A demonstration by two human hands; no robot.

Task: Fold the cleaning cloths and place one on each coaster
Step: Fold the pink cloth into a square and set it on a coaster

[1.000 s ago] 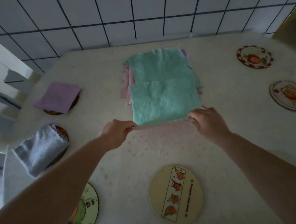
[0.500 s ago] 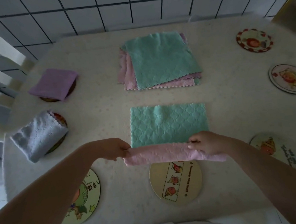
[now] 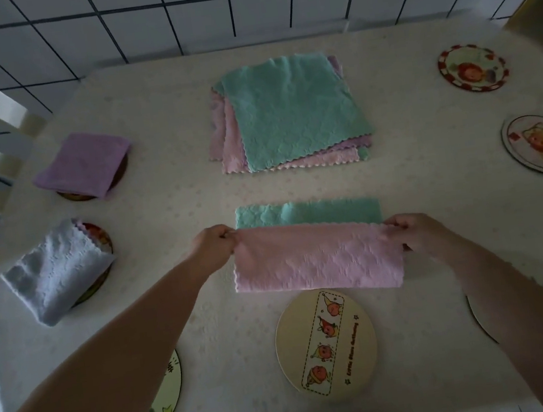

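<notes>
Hands, left hand [image 3: 214,246] and right hand [image 3: 417,233], pinching cloth [image 3: 316,258], have folded it farther over.

Single head-worn wide-angle view, looking forward and steeply down, close above the table [image 3: 173,201]; tiled wall [image 3: 237,6] at top edge

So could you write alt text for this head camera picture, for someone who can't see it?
Two hands, left hand and right hand, pinch a pink-and-green cloth, folding it on a table. Behind lies a cloth stack; an illustrated coaster waits nearby.
</notes>
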